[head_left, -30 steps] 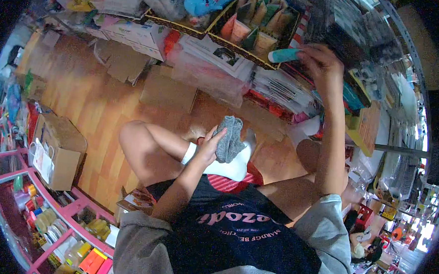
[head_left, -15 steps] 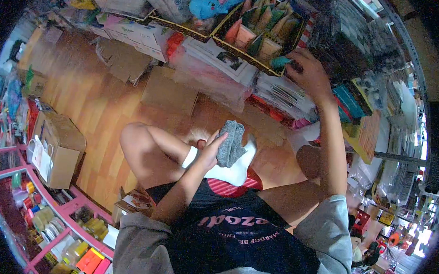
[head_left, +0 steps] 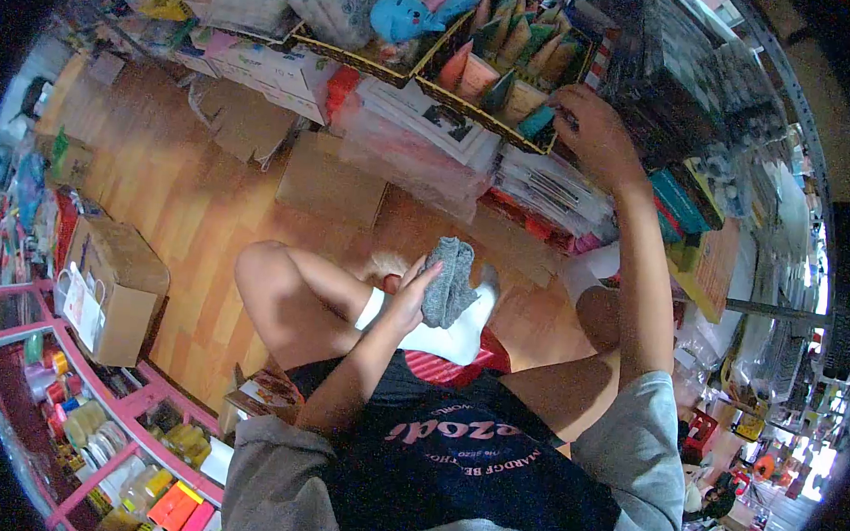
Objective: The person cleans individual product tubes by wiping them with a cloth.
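My left hand (head_left: 408, 301) is closed around a folded grey knit cloth bundle (head_left: 449, 284), held upright above my crossed legs and in front of a white-socked foot (head_left: 445, 342). Stretched out to the upper right, my right hand (head_left: 594, 130) has its fingers curled at the near right corner of a dark-rimmed woven basket (head_left: 471, 121). Those fingers are on a small teal bundle (head_left: 536, 123) standing in that corner; its exact kind is hard to make out. Several pointed pink, green and tan folded pieces (head_left: 478, 76) stand in rows in the basket.
Left of the basket, a blue plush toy (head_left: 400, 17) lies in another container. Flattened cardboard (head_left: 329, 176) covers part of the wooden floor (head_left: 197, 215). A cardboard box (head_left: 121, 283) and a pink-framed case (head_left: 163, 401) stand on the left. Stacked packages (head_left: 554, 186) sit below my right hand.
The teal bundle has shifted slightly left within the basket corner, with my right hand staying beside it. My left hand keeps the grey bundle in about the same place. The view has tilted slightly.
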Available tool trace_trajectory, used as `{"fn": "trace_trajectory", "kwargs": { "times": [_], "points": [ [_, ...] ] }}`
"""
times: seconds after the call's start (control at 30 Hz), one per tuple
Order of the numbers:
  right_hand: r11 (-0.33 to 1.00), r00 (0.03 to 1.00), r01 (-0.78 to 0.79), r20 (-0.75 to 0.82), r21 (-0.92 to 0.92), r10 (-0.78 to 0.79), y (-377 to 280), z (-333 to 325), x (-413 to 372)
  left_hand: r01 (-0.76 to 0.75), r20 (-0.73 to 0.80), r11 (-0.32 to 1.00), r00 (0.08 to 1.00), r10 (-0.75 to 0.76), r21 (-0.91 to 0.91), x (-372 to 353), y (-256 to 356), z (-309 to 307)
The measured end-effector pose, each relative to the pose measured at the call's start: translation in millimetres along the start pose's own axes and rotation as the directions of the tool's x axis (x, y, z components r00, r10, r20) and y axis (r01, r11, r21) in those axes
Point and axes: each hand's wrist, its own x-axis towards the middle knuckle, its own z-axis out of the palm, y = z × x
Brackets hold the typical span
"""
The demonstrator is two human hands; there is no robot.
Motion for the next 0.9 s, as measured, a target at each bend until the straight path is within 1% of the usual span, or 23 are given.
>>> {"fn": "trace_trajectory", "kwargs": {
  "times": [0.03, 0.07, 0.13, 0.17, 0.23, 0.27, 0.33, 0.37, 0.43, 0.47, 0.53, 0.57, 0.6, 0.63, 0.67, 0.73, 0.77, 0.8, 0.87, 0.9],
  "points": [
    [0.999, 0.999, 0.033, -0.028, -0.004, -0.033, 0.7, -0.4, 0.6, -0.001, 0.000, 1.000, 1.000, 0.001, 0.000, 1.0, -0.6, -1.6],
    [0.999, 0.999, 0.034, -0.028, -0.005, -0.034, 2.5, 0.9, 2.2, -0.006, 0.020, 1.000, 1.000, 0.006, -0.004, 2.8, -1.8, -4.1],
    [1.000, 0.987, -0.017, -0.163, 0.011, 0.019, 5.1, 2.9, 8.9, -0.012, 0.042, 1.000, 0.999, 0.013, -0.009, 5.2, -4.1, -7.1],
    [1.000, 0.986, -0.015, -0.165, 0.009, 0.016, 6.2, 3.7, 12.8, -0.005, 0.031, 1.000, 1.000, 0.005, -0.012, 6.2, -5.0, -8.4],
    [0.999, 0.944, 0.002, -0.331, 0.047, 0.014, 0.3, 2.1, 23.7, -0.003, 0.022, 1.000, 1.000, 0.003, -0.014, 3.5, -2.6, -5.5],
    [0.999, 0.942, 0.010, -0.337, 0.045, 0.006, 2.8, 3.4, 31.2, -0.008, 0.035, 1.000, 0.999, 0.009, -0.013, 1.9, -1.1, -3.3],
    [0.991, 0.906, -0.085, -0.407, 0.100, 0.119, 10.1, 10.7, 48.1, -0.014, 0.051, 1.000, 0.999, 0.014, -0.017, 1.2, 0.9, -1.4],
    [0.992, 0.905, -0.076, -0.411, 0.101, 0.111, 13.1, 11.7, 54.5, -0.023, 0.050, 1.000, 0.998, 0.024, -0.018, 1.3, 0.0, -1.4],
    [0.971, 0.879, -0.237, -0.423, 0.020, 0.223, 21.0, 13.1, 67.8, -0.040, 0.005, 0.999, 0.999, 0.040, -0.036, 1.1, 0.8, 1.0],
    [0.974, 0.880, -0.227, -0.425, 0.021, 0.214, 29.1, 16.6, 74.0, -0.050, 0.003, 0.998, 0.999, 0.050, -0.038, 0.3, 1.6, 1.2],
    [0.952, 0.921, -0.228, -0.362, -0.206, 0.142, 45.2, 25.2, 84.4, -0.047, -0.006, 0.998, 0.999, 0.047, -0.042, -1.6, 2.5, 1.3],
    [0.953, 0.922, -0.223, -0.363, -0.207, 0.136, 48.3, 26.7, 89.7, -0.042, -0.010, 0.998, 0.999, 0.042, -0.045, -1.9, 2.8, 1.7],
    [0.922, 0.936, -0.333, -0.186, -0.198, 0.298, 46.7, 25.1, 93.9, -0.036, -0.009, 0.997, 0.999, 0.035, -0.062, -3.8, 5.1, 5.1],
    [0.874, 0.894, -0.438, -0.002, -0.210, 0.447, 45.7, 23.4, 96.5, -0.039, -0.008, 0.997, 0.999, 0.039, -0.064, -3.5, 4.9, 5.2],
    [0.875, 0.896, -0.435, -0.004, -0.212, 0.445, 44.3, 23.1, 97.0, -0.029, -0.019, 0.998, 0.999, 0.028, -0.057, -3.1, 4.0, 4.6],
    [0.887, 0.898, -0.321, 0.191, -0.332, 0.397, 37.5, 22.5, 96.2, -0.021, -0.030, 0.999, 0.999, 0.020, -0.050, -0.5, 0.7, 1.2],
    [0.887, 0.899, -0.321, 0.189, -0.332, 0.396, 38.2, 25.3, 96.9, -0.031, -0.031, 0.999, 0.999, 0.030, -0.045, 1.5, -1.5, -1.2],
    [0.856, 0.894, -0.340, 0.149, -0.390, 0.423, 45.3, 35.5, 96.3, -0.040, -0.034, 0.998, 0.999, 0.039, -0.039, 2.4, -2.8, -2.6],
    [0.822, 0.888, -0.359, 0.109, -0.442, 0.446, 73.7, 64.2, 99.4, -0.038, -0.038, 0.999, 0.999, 0.037, -0.037, -0.5, 0.0, 0.7],
    [0.763, 0.872, -0.364, 0.091, -0.535, 0.480, 99.4, 82.5, 106.7, -0.037, -0.040, 0.999, 0.999, 0.035, -0.036, -1.5, 1.5, 1.8]
  ]
}}
